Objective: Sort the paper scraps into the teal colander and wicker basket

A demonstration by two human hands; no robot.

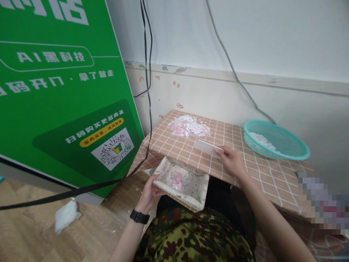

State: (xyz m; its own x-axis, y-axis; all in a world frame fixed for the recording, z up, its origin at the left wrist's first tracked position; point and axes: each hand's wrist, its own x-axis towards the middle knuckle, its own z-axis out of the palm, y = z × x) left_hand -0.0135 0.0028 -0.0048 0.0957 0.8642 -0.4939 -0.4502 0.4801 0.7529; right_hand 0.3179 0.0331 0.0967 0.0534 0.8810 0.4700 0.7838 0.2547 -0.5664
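My left hand [149, 194] grips the left rim of a cloth-lined wicker basket [200, 189], held tilted just under the table's front edge. Inside the basket lies a small heap of pink and clear bits [177, 181]. My right hand [231, 158] pinches the end of a flat white card [206, 147] low over the tabletop; whether the card touches the cloth I cannot tell. Beyond the card, a pile of small white and pink pieces [188, 126] is spread on the table.
A brown checked cloth covers the table [163, 142]. On its right stands a turquoise plastic basket [289, 140] with white pieces inside. A green cabinet [62, 91] rises at left, with black cables [148, 80] hanging beside it. A white plastic bag [67, 215] lies on the floor.
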